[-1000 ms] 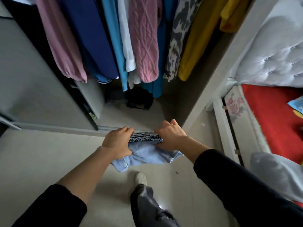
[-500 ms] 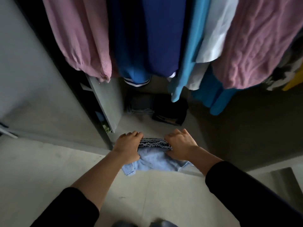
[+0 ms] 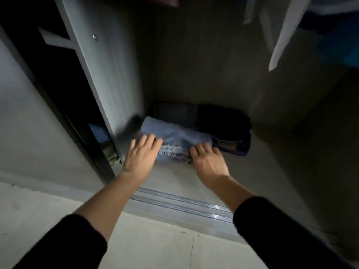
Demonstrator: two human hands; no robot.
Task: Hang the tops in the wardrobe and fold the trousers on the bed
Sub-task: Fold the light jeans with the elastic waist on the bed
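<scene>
Setting folded blue trousers point(image 3: 174, 135) at wardrobe floor point(image 3: 174, 177) left edge, against dark folded pile point(image 3: 223, 125), likely keeping stack together. Left hand point(image 3: 141, 154) flat, fingers spread, steadying left end. Right hand point(image 3: 208, 162) fingers bent at right end, cannot tell if gripping.

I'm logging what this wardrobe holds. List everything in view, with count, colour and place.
folded jeans: one, light blue, on the wardrobe floor beside the partition
patterned garment: one, dark and white, at the jeans' near edge, between the hands
folded dark clothes: a pile, count unclear, grey to black, behind and right of the jeans
white hanging garment: one, white, upper right
pink hanging garment: one, pink, at the top edge
partition: one, pale grey, left of the jeans
green cloth: one, green, low in the left compartment
door track: one, silvery, along the wardrobe's front
sleeves: two, black, lower corners
left hand: fingers straight, on the jeans' left end
right hand: touching the stack's right end
</scene>
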